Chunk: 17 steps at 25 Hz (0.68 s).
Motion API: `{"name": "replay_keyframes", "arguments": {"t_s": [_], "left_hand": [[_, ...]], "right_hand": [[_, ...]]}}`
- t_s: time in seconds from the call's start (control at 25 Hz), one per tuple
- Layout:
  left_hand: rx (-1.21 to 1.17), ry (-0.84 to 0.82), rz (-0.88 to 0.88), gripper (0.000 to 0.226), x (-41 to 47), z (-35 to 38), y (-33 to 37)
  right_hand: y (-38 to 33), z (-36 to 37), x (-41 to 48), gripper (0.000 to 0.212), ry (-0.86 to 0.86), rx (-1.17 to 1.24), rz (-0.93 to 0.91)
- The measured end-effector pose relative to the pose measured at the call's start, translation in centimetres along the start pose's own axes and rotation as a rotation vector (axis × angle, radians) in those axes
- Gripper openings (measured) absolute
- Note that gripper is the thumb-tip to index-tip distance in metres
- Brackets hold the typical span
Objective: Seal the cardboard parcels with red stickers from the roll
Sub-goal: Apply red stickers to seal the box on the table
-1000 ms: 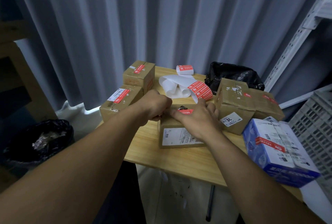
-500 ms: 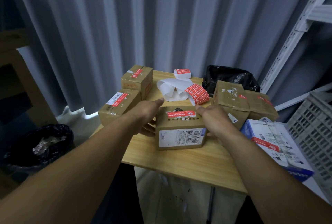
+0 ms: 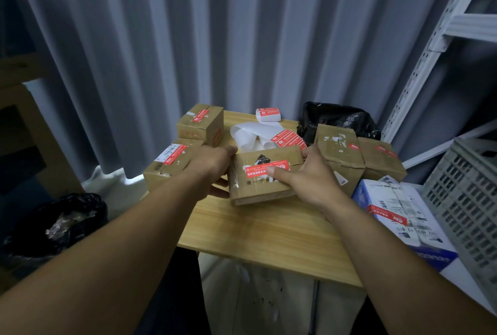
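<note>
gripping the centre parcel [image 3: 258, 189] from both ends, the two hands hold it tipped toward the viewer on the wooden table [image 3: 269, 232], its near lower edge resting on the wood. the left hand [image 3: 212, 165] wraps the parcel's left end, its fingers [image 3: 228, 150] curled together over the far top corner and the thumb low against the near side. the right hand [image 3: 309, 176] clasps the right end, fingers [image 3: 306, 151] hooked round the far right corner, thumb laid flat across the top, its tip on the red sticker [image 3: 255, 170] stuck over the flap seam.

just behind the parcel lies the sticker strip [image 3: 287, 138], red labels on a curl of white backing paper [image 3: 247, 133], and a small sticker roll [image 3: 268, 114] stands at the table's far edge. two stickered parcels [image 3: 172, 162] sit to the left, one behind the other. two more parcels [image 3: 338, 151] stand side by side on the right, touching each other, in front of a black bag [image 3: 336, 119]. a blue and white box [image 3: 403, 216] with a red sticker lies near the right forearm, beside a grey crate [image 3: 468, 194].
</note>
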<state>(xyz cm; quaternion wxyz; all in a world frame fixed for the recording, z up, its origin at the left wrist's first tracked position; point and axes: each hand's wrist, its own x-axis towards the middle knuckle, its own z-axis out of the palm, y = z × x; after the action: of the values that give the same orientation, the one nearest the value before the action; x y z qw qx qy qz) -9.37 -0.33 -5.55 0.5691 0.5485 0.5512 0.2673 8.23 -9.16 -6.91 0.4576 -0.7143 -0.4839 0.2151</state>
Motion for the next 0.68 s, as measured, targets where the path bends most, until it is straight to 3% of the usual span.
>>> {"name": "replay_keyframes", "arguments": {"t_s": [0.48,0.68], "left_hand": [[-0.014,0.055,-0.013,0.037,0.3,-0.7,-0.4],[-0.032,0.065,-0.008,0.032,0.3,-0.6,-0.4]], "right_hand": [[0.9,-0.4,1.5,0.015,-0.088,0.073,0.022],[0.5,0.0,1.0,0.026,-0.042,0.093,-0.010]]}}
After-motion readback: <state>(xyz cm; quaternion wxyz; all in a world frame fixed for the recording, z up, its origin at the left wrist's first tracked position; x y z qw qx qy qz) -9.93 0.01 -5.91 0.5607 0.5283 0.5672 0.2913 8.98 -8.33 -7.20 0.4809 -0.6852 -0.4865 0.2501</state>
